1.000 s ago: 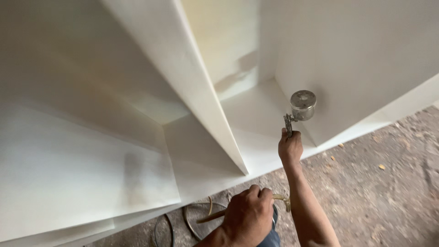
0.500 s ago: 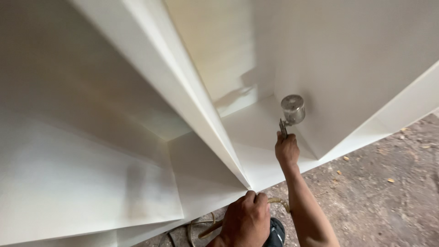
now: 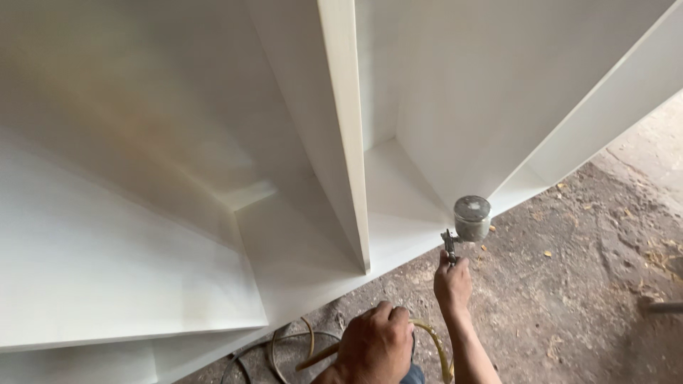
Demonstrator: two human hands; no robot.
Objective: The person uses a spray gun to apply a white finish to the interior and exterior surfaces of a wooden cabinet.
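Note:
My right hand (image 3: 452, 283) grips the handle of a metal spray gun (image 3: 466, 224) with a round cup on top, held just in front of the bottom edge of a large white cabinet (image 3: 213, 163). The gun sits near the foot of the cabinet's right compartment, to the right of a white vertical divider (image 3: 346, 135). My left hand (image 3: 373, 348) is low in the view with its fingers curled over a yellowish hose (image 3: 434, 341) that runs toward the gun.
The white cabinet fills the left and top of the view, with a shelf panel (image 3: 107, 277) on the left. Dirt floor (image 3: 583, 284) with scattered debris lies to the right. Loops of dark cable and hose (image 3: 284, 348) lie on the ground under the cabinet's edge.
The view has swung so the divider now stands nearly upright. My right hand with the spray gun has drawn back from inside the compartment to its front edge. The left hand keeps its hold.

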